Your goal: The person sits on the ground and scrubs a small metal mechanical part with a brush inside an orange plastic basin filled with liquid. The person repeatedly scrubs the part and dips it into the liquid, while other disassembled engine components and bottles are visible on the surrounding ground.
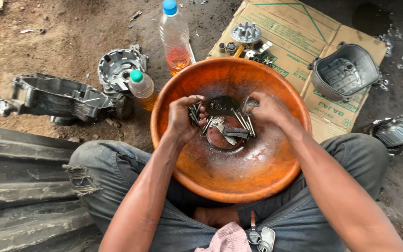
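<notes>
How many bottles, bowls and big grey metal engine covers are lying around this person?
Bottles: 2, a tall one with a blue cap and a small one with a green cap
Bowls: 1, orange
Grey covers: 4
Total: 7

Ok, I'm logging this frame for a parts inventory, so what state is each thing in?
Left hand: closed around a bundle of long bolts.
Right hand: fingers down in the bowl, on a small metal part.
Orange bowl: upright between the knees, dark oily liquid and loose bolts at the bottom.
Tall bottle: upright, blue cap on, partly filled with orange liquid.
Small bottle: green cap on.
Grey engine cover: hollow side up on cardboard.
</notes>
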